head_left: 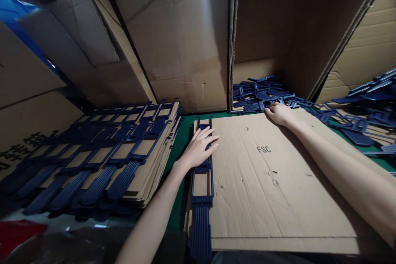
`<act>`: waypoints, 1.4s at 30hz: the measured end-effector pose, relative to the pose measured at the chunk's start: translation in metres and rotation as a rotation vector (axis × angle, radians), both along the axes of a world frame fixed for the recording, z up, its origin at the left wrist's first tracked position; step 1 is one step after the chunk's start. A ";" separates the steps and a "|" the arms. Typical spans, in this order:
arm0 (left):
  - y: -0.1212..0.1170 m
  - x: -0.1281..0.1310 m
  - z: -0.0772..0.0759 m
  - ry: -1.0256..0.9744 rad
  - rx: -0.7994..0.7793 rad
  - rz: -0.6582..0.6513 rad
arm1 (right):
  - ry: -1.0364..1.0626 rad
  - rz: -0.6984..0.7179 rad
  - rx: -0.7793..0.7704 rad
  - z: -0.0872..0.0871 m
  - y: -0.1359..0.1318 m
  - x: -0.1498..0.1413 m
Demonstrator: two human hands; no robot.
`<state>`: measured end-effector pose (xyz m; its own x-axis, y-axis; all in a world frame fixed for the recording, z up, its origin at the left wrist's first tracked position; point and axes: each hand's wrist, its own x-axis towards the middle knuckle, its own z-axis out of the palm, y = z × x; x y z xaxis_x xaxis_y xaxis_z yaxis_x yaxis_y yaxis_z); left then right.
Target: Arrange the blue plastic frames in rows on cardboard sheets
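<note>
A long dark blue plastic frame piece [202, 185] with a ribbed, rounded end lies along the left edge of a cardboard sheet [247, 210] marked FSC. My left hand [201, 146] rests on this piece, fingers spread over its upper part and onto the sheet. At the sheet's far edge, my right hand [278, 113] has its fingers bent down at a heap of similar blue pieces [258, 93]. Its fingertips are partly hidden, so what they hold cannot be made out.
On the left, a stack of cardboard sheets [151, 177] carries rows of blue pieces [123, 181]. An upright open carton [262, 20] stands behind the heap. More loose blue pieces [361, 119] lie on the right over a green surface [187, 126].
</note>
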<state>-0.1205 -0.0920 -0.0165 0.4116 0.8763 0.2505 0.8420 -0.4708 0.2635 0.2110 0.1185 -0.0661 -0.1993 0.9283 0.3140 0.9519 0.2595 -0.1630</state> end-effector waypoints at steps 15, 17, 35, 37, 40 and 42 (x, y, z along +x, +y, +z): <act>0.000 0.000 0.000 0.008 0.003 -0.001 | 0.350 -0.003 0.273 0.022 -0.018 0.003; 0.000 0.000 0.000 0.008 0.006 -0.003 | 0.405 0.030 0.337 0.030 -0.024 0.002; -0.002 0.003 0.005 -0.032 0.008 -0.018 | 0.607 0.851 -0.585 0.087 -0.066 -0.061; -0.003 0.004 0.005 -0.043 0.001 -0.011 | 0.523 0.937 -0.785 0.090 -0.074 -0.068; -0.003 0.005 0.006 -0.052 -0.004 -0.001 | 0.445 0.907 -0.794 0.090 -0.077 -0.074; -0.003 0.005 0.006 -0.057 0.001 -0.005 | 0.360 0.832 -0.637 0.089 -0.073 -0.073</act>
